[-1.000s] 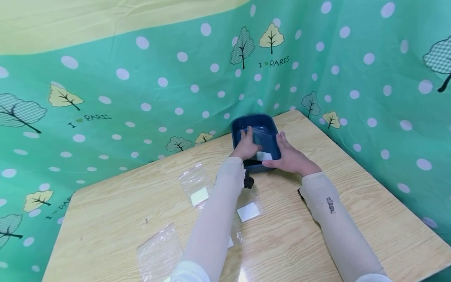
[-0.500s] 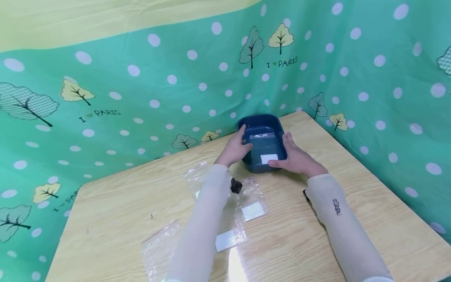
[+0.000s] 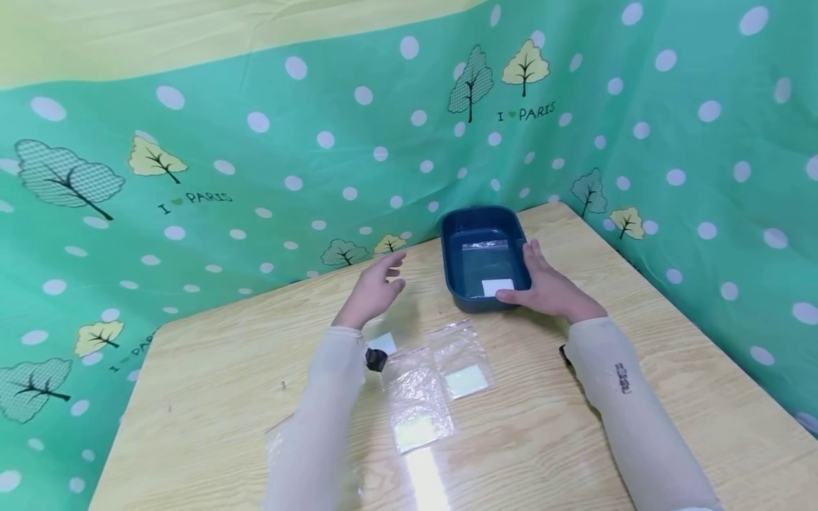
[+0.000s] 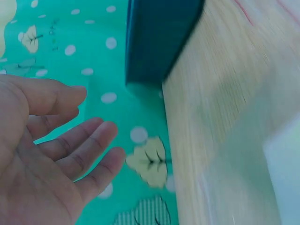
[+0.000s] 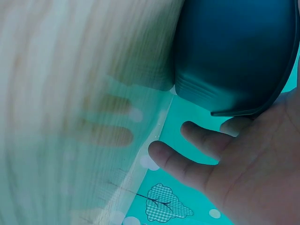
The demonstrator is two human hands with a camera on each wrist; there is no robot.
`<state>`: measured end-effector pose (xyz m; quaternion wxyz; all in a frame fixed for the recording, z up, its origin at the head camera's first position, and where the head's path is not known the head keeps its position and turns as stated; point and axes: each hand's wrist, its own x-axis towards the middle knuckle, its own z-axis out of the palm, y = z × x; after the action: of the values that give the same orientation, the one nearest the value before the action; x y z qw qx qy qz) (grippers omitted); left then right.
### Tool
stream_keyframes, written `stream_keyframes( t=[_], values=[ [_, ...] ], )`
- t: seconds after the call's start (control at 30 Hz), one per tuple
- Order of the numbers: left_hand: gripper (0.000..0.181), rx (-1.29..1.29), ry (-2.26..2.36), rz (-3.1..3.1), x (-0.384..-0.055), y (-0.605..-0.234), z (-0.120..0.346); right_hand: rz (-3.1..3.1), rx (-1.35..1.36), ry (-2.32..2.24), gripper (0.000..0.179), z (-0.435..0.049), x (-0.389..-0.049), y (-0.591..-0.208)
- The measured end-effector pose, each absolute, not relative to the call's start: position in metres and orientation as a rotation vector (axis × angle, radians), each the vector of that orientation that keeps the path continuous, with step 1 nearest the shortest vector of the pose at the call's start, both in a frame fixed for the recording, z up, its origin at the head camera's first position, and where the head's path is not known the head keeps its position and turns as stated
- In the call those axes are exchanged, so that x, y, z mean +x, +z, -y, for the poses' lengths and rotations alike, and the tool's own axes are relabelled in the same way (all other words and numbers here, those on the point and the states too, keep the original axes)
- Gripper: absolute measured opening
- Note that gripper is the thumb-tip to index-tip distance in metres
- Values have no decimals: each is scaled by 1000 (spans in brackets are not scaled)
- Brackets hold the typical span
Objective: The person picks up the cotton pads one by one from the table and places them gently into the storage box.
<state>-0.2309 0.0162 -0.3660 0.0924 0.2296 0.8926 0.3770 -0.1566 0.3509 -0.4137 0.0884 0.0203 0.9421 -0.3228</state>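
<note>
A dark blue plastic bin [image 3: 449, 273] stands near the back corner of the table. On its floor lies a clear zip bag [image 3: 479, 261] with a white label patch at its near end. My left hand [image 3: 373, 291] hovers left of the bin, fingers loosely bent, with nothing in it; in the left wrist view this hand [image 4: 56, 150] is apart from the bin's side. My right hand [image 3: 552, 287] rests on the bin's near right corner, thumb at the rim. Seen from the right wrist, the lower fingers [image 5: 183, 164] extend free below the bin wall [image 5: 234, 56].
Several clear zip bags lie on the wooden table: one in the middle [image 3: 418, 394], another [image 3: 463, 351] right of it, and others partly hidden by the left arm. A green dotted curtain [image 3: 287, 163] hangs along the back and right edges.
My left hand has come out of the bin and moved left over the table. The zip bag lies in the bin. My right hand keeps its place at the bin's corner.
</note>
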Motion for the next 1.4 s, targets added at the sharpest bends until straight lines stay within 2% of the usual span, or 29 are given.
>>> stream_keyframes(
  t=[0.67,1.17,1.4],
  values=[
    [46,428,904,-2738,-229,-404,67,-2801,69,-931,123,-349,-157,-410],
    [49,319,693,-2741,-229,-415,81,-2801,55,-934,123,-350,-156,-411],
    [39,308,694,-2761,-230,-416,83,-2799,52,-938,123,-351,-157,-412]
  ],
)
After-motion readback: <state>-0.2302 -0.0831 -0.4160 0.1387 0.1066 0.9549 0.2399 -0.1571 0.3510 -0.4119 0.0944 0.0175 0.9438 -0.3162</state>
